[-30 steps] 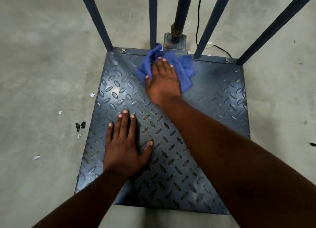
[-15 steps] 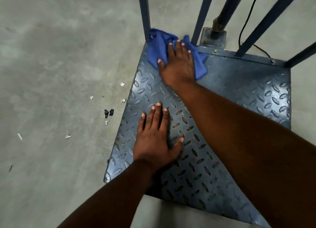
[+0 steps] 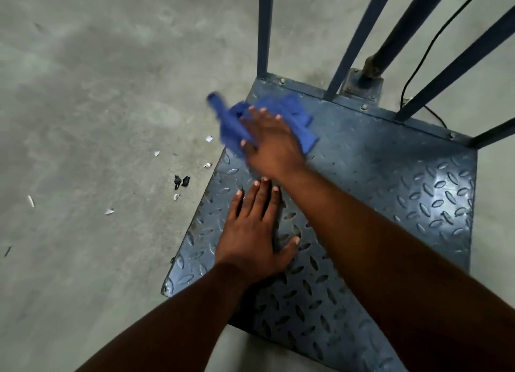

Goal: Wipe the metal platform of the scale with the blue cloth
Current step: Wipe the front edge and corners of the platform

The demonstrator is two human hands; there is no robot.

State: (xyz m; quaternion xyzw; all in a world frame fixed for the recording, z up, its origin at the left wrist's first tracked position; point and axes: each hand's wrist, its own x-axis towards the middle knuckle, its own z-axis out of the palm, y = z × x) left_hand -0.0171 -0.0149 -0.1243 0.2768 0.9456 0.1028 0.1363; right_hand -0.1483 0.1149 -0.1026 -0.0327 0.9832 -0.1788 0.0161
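**Item 1.** Dark blue-grey metal platform (image 3: 390, 190) of a scale, square, with a raised diamond-tread pattern, lying flat on the floor. A bolted strip runs along its far edge.

**Item 2.** Crumpled blue cloth (image 3: 292, 112), on the platform's far-left corner. One end reaches out past the left edge, over the floor. It is motion-blurred.

**Item 3.** Right hand (image 3: 271, 145), palm down on the blue cloth, fingers extended and pressing it against the plate, not curled round it. The outline is blurred. Its forearm crosses the platform from the lower right.

**Item 4.** Left hand (image 3: 250, 237), flat on the bare tread plate near the left edge, fingers straight and close together, thumb spread to the side. It holds nothing. Its fingertips lie just beside the right wrist.

**Item 5.** Blue metal uprights (image 3: 264, 28), rising from the far edge of the platform.

**Item 6.** Dark round post on a bolted base plate (image 3: 362, 84), behind the far edge.

**Item 7.** Black cable (image 3: 418, 65), running down past the post to the floor.

**Item 8.** Grey concrete floor (image 3: 97, 92), mottled, around the platform.

**Item 9.** Small white scraps (image 3: 108, 211) and black fragments (image 3: 181, 180), scattered on the floor left of the platform.
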